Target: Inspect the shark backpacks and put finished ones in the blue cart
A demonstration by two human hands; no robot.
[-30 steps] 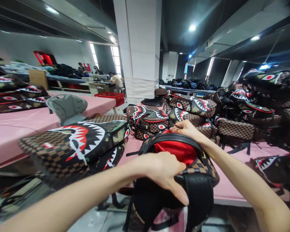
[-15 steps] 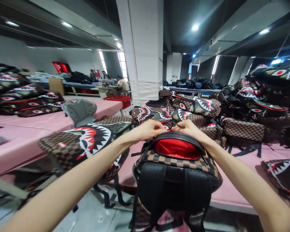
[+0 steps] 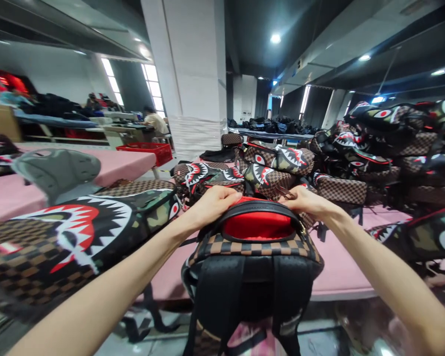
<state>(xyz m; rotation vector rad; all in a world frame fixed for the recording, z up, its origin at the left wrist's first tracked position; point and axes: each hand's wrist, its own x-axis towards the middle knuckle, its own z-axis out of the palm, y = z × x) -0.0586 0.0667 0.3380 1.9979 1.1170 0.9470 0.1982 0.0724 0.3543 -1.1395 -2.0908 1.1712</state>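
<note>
Brown-and-black checkered backpack [image 3: 259,248] is seen in the head view, stood at the near edge of the pink table [image 3: 344,274], strap side toward the camera. Black shoulder straps [image 3: 220,291] are hung down past that edge. Top is open; red lining [image 3: 257,226] is shown below the arched black handle [image 3: 259,206].

Far rim of the backpack is pinched by the left hand [image 3: 215,202], thumb and fingers closed, just beyond the handle's left end. Small dark item [image 3: 287,193] is gripped in the closed fingers of the right hand [image 3: 307,201], beyond the handle's right end; item type cannot be told.

Shark-print bag [image 3: 111,220] is laid to the left, near the grey chair [image 3: 59,170]. Shark-print and checkered bags are heaped toward the table's far edge [image 3: 267,175], and more are stacked at far right [image 3: 374,153]. Camouflage bag with red eye [image 3: 426,240] is cut off by the right of the frame. Red crate [image 3: 148,152] is seen left of the white pillar [image 3: 193,74]; a person [image 3: 155,122] is seated behind it.
</note>
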